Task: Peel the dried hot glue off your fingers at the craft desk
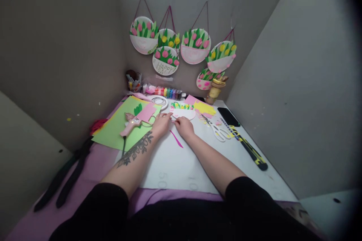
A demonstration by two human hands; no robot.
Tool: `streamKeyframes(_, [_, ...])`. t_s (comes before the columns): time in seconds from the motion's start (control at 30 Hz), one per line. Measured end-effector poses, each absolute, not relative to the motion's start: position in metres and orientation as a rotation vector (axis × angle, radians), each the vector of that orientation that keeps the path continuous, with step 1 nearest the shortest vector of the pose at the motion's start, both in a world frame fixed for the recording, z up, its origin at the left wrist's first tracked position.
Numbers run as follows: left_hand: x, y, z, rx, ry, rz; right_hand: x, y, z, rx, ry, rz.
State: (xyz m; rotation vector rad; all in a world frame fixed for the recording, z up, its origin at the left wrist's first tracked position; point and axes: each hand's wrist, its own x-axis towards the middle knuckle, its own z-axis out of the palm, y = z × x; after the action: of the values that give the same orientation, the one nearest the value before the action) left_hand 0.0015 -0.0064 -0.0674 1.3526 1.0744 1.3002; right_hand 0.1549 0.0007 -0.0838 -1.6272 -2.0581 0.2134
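Both my hands meet over the white board (pixel 172 162), at the near left edge of a paper-plate basket (pixel 183 113) with green leaves and yellow tulips. My left hand (pixel 162 124) and my right hand (pixel 183 126) have their fingertips closed close together. Something small and thin seems to lie between them, too small to name. A magenta strip (pixel 177 139) lies on the board just below my hands. To the left, a pink glue gun (pixel 130 126) rests on green paper (pixel 113 130).
White scissors (pixel 220 131), a black and yellow cutter (pixel 253 152) and a phone (pixel 228 116) lie at the right. Paint pots (pixel 165 92) line the back. Finished plate baskets (pixel 195 54) hang on the grey wall. A jar (pixel 214 92) stands back right.
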Motion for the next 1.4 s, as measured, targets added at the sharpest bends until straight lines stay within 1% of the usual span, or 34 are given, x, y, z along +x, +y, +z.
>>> streamKeyframes(0.33, [0.004, -0.007, -0.072, 1.241, 1.033, 1.290, 0.154, 0.002, -0.084, -1.685, -2.092, 0.194])
streamKeyframes(0.77, [0.002, -0.008, -0.074, 1.250, 1.063, 1.301, 0.157, 0.006, -0.086, -1.703, -2.049, 0.253])
streamKeyframes(1.17, [-0.001, -0.006, -0.077, 1.436, 1.120, 1.311, 0.169, -0.010, -0.086, -1.591, -2.123, 0.219])
streamKeyframes(1.4, [0.001, -0.007, -0.075, 1.515, 1.204, 1.286, 0.167, -0.006, -0.090, -1.598, -2.123, 0.175])
